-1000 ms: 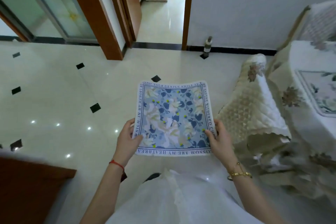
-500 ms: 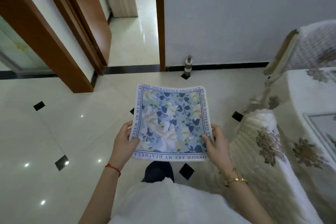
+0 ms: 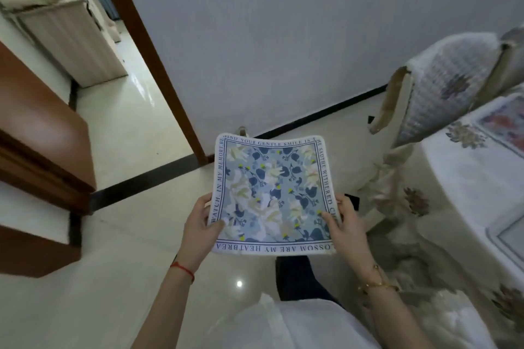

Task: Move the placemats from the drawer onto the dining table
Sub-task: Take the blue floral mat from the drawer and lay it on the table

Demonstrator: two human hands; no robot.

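A person's left hand [image 3: 198,231] and right hand [image 3: 347,225] pinch a floral placemat [image 3: 272,197], held flat between both grips, thumbs on top. The carrying step appears underway; next, lay it on the cloth-covered surface [image 3: 465,178], right of the right grip.

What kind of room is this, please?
Probably a home dining area: a table under a cream embroidered cloth, a chair with a quilted cover, glossy tiled floor and a wooden door frame.
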